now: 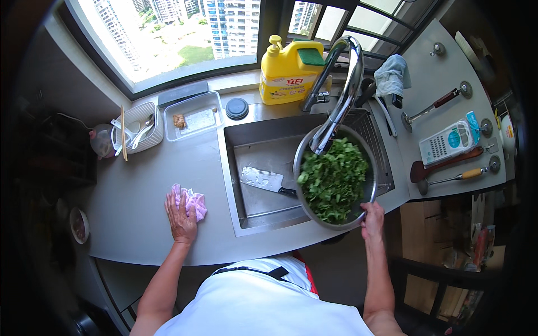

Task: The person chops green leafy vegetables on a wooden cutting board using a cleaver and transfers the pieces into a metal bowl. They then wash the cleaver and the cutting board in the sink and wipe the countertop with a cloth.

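Note:
My left hand lies flat on the counter over a crumpled pink-and-white cloth, which bunches out at the thumb side. My right hand grips the near right rim of a round metal bowl. Chopped green leafy vegetables heap up inside it. The bowl hangs over the right part of the stainless steel sink, below the curved chrome faucet. A wet cleaver lies on the sink floor, the end of its black handle hidden by the bowl.
Behind the sink stand a yellow detergent jug and a dark round lid. A clear plastic tray holds ginger-like pieces. Left of it are a white utensil basket and chopsticks. Utensils and a white grater lie at right.

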`<state>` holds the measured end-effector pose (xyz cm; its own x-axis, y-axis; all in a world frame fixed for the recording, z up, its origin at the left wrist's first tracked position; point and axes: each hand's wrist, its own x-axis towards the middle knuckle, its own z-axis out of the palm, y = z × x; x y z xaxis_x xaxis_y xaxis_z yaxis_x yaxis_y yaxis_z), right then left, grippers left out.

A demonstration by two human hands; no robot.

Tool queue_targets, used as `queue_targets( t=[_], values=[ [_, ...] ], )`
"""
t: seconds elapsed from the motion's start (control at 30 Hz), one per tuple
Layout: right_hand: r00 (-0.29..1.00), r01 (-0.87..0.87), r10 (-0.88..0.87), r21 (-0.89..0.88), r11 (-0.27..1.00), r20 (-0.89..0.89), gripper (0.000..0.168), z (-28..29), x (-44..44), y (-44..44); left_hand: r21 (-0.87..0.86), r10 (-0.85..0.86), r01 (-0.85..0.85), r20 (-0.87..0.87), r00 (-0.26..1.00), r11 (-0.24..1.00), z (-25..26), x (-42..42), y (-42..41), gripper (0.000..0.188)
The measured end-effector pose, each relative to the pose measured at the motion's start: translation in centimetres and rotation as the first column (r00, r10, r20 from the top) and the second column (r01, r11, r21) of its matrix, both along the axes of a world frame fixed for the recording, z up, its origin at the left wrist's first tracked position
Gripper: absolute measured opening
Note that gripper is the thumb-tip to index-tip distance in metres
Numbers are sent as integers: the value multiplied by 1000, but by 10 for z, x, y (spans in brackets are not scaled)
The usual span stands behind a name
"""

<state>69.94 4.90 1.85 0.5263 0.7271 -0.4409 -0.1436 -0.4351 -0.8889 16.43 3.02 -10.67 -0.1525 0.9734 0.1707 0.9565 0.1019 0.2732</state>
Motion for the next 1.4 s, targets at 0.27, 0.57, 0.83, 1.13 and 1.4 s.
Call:
queue_targets(
  t=[0.27,0.57,0.83,1.13,1.4],
  values=[
    [937,-291,285,-4,957,-202,6,-25,-105,45,76,-35,29,70,997,997,0,-1,4,50],
    [940,-331,336,77,940,-65,6,-52,-120,48,-271,234,-18,794,561,962,93,64,22,45],
    [962,-270,273,94,958,-23,13,-47,-117,43,-443,457,340,888,40,830,115,122,73,46],
    [875,-471,463,-27,882,-138,29,-41,-113,45,-492,489,198,870,64,848,80,125,77,45],
    [837,-396,368,-15,918,404,22,-61,29,79,-459,458,160,888,45,874,79,125,71,42]
  ],
)
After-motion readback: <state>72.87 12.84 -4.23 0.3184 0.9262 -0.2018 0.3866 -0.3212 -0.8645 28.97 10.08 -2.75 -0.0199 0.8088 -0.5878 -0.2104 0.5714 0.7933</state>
